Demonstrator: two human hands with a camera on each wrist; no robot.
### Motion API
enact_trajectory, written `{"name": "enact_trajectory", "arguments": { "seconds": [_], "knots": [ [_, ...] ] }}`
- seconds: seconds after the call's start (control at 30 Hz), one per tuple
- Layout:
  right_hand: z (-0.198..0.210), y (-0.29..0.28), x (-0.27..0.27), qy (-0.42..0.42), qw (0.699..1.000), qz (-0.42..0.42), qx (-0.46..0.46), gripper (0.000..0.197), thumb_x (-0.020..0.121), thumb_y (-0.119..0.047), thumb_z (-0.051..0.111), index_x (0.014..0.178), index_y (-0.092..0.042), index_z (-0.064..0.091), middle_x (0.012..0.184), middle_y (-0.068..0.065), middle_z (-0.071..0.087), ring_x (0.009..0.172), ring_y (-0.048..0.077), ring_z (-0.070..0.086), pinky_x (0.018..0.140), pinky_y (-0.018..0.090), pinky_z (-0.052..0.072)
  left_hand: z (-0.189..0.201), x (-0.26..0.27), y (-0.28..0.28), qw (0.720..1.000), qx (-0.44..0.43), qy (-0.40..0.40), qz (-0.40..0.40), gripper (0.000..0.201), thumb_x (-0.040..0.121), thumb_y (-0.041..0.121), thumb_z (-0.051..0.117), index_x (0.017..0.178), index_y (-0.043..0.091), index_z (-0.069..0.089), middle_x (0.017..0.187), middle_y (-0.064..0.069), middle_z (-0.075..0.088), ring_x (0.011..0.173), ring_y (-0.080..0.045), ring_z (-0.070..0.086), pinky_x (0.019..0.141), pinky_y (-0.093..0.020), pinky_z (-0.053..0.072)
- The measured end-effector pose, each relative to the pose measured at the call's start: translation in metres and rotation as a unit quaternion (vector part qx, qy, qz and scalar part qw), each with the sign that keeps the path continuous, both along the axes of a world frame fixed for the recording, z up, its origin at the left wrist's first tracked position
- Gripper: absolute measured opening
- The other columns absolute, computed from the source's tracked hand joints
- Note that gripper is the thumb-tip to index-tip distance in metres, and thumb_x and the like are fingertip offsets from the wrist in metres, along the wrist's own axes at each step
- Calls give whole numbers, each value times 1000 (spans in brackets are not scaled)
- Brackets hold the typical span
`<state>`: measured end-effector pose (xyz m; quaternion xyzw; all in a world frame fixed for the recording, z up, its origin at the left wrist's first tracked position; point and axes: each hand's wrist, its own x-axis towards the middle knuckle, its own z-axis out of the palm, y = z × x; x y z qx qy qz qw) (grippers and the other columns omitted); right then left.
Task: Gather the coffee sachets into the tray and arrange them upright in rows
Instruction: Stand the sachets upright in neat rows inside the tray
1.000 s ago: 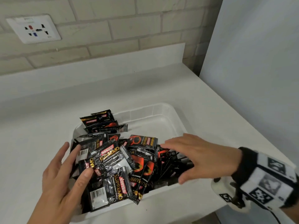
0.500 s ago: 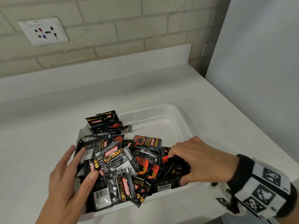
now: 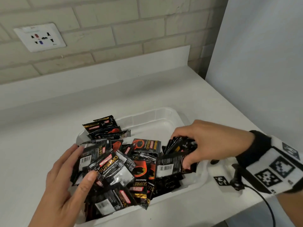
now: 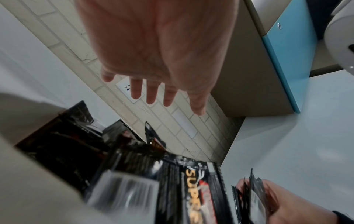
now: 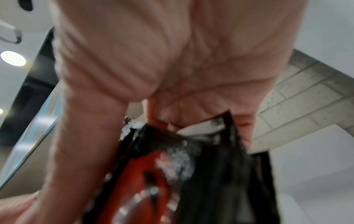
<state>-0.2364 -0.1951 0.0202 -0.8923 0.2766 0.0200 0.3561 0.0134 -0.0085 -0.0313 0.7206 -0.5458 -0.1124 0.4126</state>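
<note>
Gathering looks done: the white tray (image 3: 165,114) near the counter's front edge holds a messy sachet pile (image 3: 124,167). Right hand (image 3: 211,143) grips a bunch (image 3: 178,148), left hand (image 3: 65,182) lies flat with straight fingers. Next: stand them upright in the tray's bare far corner.

A pale brick wall (image 3: 114,22) runs along the back, with a white multi-pin socket plate (image 3: 40,37) set into it at upper left. Below, a smooth white countertop (image 3: 82,99) with a low white upstand (image 3: 98,66) meets the bricks. At right stands a plain white panel (image 3: 262,63); the left wrist view catches a light-blue cabinet edge (image 4: 283,53).
</note>
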Motion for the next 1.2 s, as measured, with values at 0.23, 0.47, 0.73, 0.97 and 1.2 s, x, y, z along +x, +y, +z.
{"name": "enact_trajectory", "arguments": {
  "seconds": [0.23, 0.47, 0.73, 0.97, 1.2],
  "knots": [
    [2, -9, -10, -176, 960, -112, 189, 40, 60, -11, 80, 93, -24, 62, 85, -15, 71, 79, 1, 67, 65, 14, 51, 12, -17, -6, 993, -30, 113, -12, 70, 53, 88, 50, 115, 56, 51, 120, 29, 55, 104, 14, 52, 75, 2, 41],
    [-36, -1, 9, -315, 804, -269, 426, 46, 66, -25, 69, 110, -15, 64, 108, 10, 69, 93, 23, 67, 79, 38, 56, 30, -49, -50, 955, -3, 264, -132, 80, 43, 81, 66, 117, 55, 51, 118, 28, 59, 112, 6, 54, 86, -12, 47],
    [-27, 19, 31, -355, 863, -228, 278, 58, 80, -28, 70, 127, -34, 38, 115, -12, 63, 107, -1, 58, 95, 19, 44, 31, -102, -109, 897, 95, 415, -118, 46, 69, 55, 58, 111, 45, 41, 101, 28, 62, 83, 21, 58, 70, -9, 49],
    [-42, 18, 30, -269, 930, -202, 150, 87, 57, -64, 54, 128, -57, 3, 140, -19, 32, 128, -3, 36, 111, 27, 28, 18, -112, -117, 875, 59, 476, -67, 35, 70, 31, 69, 103, 33, 58, 94, 14, 73, 89, -1, 67, 80, -20, 44],
    [-37, 7, 7, -287, 920, -174, 201, 112, 29, -91, 56, 124, -57, 7, 132, -35, 20, 108, -29, 33, 79, 0, 38, 17, -96, -112, 816, 40, 576, 21, 61, 55, 36, 84, 110, 24, 60, 101, -3, 73, 96, -24, 67, 86, -44, 52]
  ]
}}
